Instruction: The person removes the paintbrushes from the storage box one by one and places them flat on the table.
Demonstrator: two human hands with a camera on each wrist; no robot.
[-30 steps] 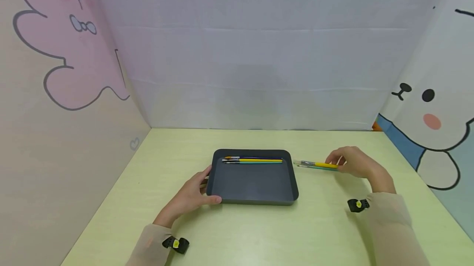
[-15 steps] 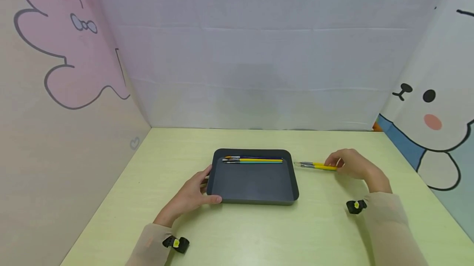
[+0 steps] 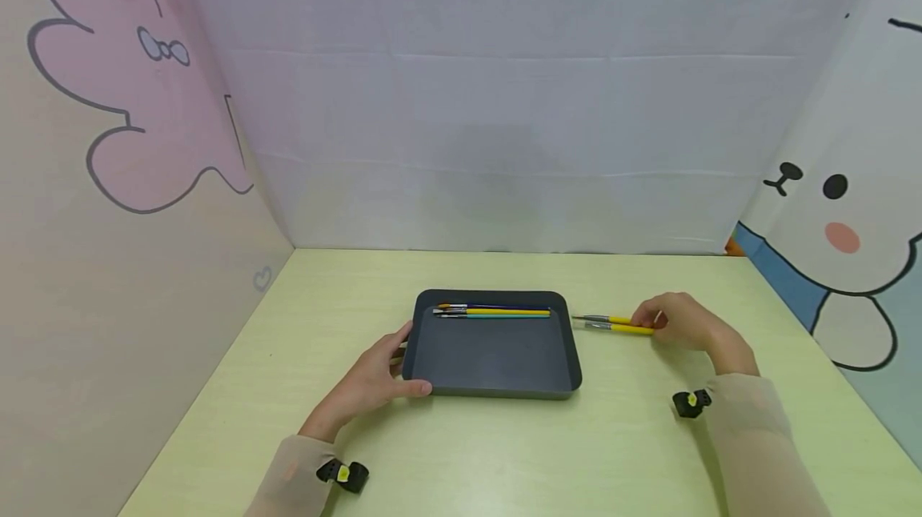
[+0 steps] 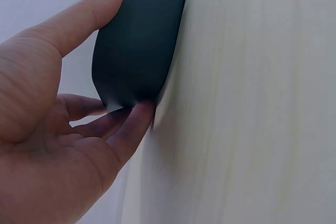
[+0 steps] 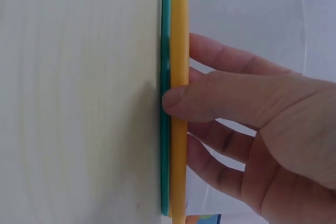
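A dark grey rectangular tray [image 3: 497,361] lies on the table, with several paintbrushes [image 3: 507,312] side by side along its far edge. My left hand [image 3: 370,374] grips the tray's near left corner. In the left wrist view the thumb rests on the tray's front wall [image 4: 139,35] and the fingertips meet its end. To the right of the tray, my right hand [image 3: 687,326] pinches a few paintbrushes [image 3: 625,330], bristles pointing at the tray. The right wrist view has a yellow brush handle [image 5: 180,35] and a green brush handle [image 5: 166,51] lying together under the thumb.
The pale wood-grain table [image 3: 497,453] is backed by a white sheet [image 3: 504,141]. Side panels carry a pink cartoon figure [image 3: 166,125] on the left and a white cartoon animal [image 3: 864,213] on the right. Black wrist cameras [image 3: 691,403] sit at both sleeves.
The held brushes have turned in my right fingers: two yellow handles now show in the head view where a yellow and a green one did. My left hand and the tray stay put.
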